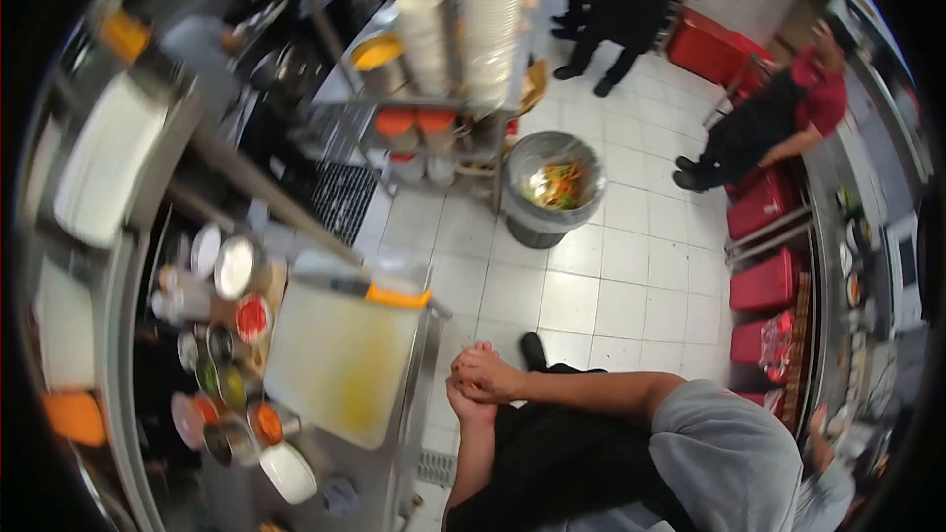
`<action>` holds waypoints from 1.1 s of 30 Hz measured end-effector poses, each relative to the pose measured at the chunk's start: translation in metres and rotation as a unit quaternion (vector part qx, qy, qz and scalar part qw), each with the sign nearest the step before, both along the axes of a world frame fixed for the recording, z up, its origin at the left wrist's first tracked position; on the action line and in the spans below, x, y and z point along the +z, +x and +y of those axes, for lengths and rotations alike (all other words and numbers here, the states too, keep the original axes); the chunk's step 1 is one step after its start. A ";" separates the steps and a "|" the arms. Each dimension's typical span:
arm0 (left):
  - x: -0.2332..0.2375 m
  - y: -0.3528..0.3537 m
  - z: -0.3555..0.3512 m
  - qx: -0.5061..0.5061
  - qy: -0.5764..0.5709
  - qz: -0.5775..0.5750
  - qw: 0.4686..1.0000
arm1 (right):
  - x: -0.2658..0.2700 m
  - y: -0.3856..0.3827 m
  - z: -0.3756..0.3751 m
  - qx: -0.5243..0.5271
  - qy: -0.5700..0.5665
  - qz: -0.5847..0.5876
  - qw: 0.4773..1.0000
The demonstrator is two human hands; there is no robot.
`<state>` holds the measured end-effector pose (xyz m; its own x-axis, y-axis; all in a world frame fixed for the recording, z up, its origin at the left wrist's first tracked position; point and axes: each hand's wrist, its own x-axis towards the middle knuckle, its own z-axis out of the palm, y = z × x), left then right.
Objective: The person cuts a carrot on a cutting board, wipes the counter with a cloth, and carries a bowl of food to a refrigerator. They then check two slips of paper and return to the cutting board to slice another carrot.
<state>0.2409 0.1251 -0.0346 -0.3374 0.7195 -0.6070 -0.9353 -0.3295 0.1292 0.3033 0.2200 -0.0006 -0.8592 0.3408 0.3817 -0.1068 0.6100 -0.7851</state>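
Observation:
My right hand [493, 376] is folded over my left hand [467, 406], and the two are pressed together in front of my black apron [572, 443]. Small orange patches show between the fingers, but what they are is too small to tell. Just left of the hands lies a white cutting board [315, 350] with a yellow stain, on a steel counter. A knife [399, 297] with an orange handle rests across the board's far edge, its handle end toward my side. Neither hand touches the board or the knife.
Beyond the board's left side stand a tub of white food [235, 268], a tub of red food [253, 317] and several small containers. A lined bin [516, 160] with food scraps stands ahead on the tiles. A person in red [820, 89] stands right, near red bins [764, 281].

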 end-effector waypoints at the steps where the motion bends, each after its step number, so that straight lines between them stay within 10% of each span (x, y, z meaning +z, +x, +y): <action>1: 0.002 0.005 0.016 -0.038 0.077 0.009 0.996 | 0.009 0.010 0.007 -0.032 -0.001 0.006 0.999; 10: 0.125 0.086 0.183 -0.277 0.261 0.202 0.902 | 0.100 0.122 0.128 -0.264 0.093 0.175 0.944; 19: 0.234 0.222 0.339 -0.283 0.302 0.237 0.879 | 0.203 0.249 0.263 -0.344 0.225 0.243 0.879; 33: 0.218 0.284 0.565 -0.262 0.334 0.176 0.888 | 0.211 0.310 0.494 -0.338 0.240 0.242 0.877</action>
